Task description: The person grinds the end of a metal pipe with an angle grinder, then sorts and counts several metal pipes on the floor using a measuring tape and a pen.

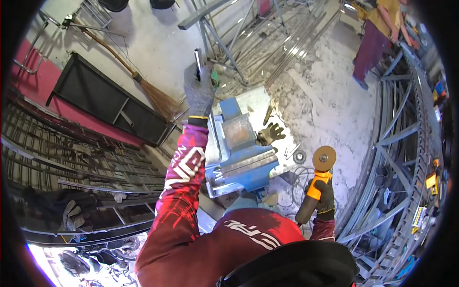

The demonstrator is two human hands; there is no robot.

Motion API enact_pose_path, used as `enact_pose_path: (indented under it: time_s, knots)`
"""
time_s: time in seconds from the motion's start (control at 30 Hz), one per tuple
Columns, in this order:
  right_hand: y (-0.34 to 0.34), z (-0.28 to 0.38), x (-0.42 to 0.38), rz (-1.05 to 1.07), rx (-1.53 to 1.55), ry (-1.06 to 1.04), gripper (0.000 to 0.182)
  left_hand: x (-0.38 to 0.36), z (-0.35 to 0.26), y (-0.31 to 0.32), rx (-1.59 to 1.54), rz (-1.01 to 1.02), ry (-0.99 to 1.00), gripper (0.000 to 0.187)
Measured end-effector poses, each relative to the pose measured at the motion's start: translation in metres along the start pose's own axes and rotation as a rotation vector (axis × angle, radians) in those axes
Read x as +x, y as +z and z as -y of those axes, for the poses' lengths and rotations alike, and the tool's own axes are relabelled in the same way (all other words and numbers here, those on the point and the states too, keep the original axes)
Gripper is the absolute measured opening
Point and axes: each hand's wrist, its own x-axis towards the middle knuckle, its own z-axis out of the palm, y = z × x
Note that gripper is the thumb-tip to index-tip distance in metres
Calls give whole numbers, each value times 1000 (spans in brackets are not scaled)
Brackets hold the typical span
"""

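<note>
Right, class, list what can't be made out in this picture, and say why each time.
Head view, throughout:
- The stretch of metal tube inside the left hand: covered by that gloved hand.
- The part of the angle grinder under the right hand: covered by its glove.
- The other person's head: cut off by the top edge.
- Small items at far right: too small to name.

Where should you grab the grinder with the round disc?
Probably hold the grinder around its long body, coming from the end away from the disc: that part is narrow, and the right hand fits there, behind the disc.
</note>
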Motion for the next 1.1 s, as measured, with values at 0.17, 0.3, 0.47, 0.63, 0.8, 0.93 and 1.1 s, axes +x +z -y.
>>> enact_pose_path:
  time_s: [0.17, 0.3, 0.47, 0.63, 0.8, 0.93, 1.1]
  knots:
    - [8, 5, -4, 5, -48, -13, 40, -5, 29, 11, 82, -42, 191, 22]
    - [9, 5, -6, -12, -34, -3, 40, -15, 13, 16, 30, 17, 26, 23]
    - [2, -1, -4, -47, 4, -10, 40, -19, 11, 25, -39, 77, 12, 17]
    - [8, 5, -6, -51, -19, -9, 43, -17, 15, 28, -106, 30, -44, 13]
    - [16, 11, -1, -68, -5, -1, 38, -4, 12, -5, -184, 16, -104, 19]
    - [-4, 0, 18, -50, -12, 23, 46, 15, 18, -38, -170, -82, -154, 21]
    - [17, 1, 25, -41, 4, 41, 46, 42, 59, -76, 322, -193, -133, 24]
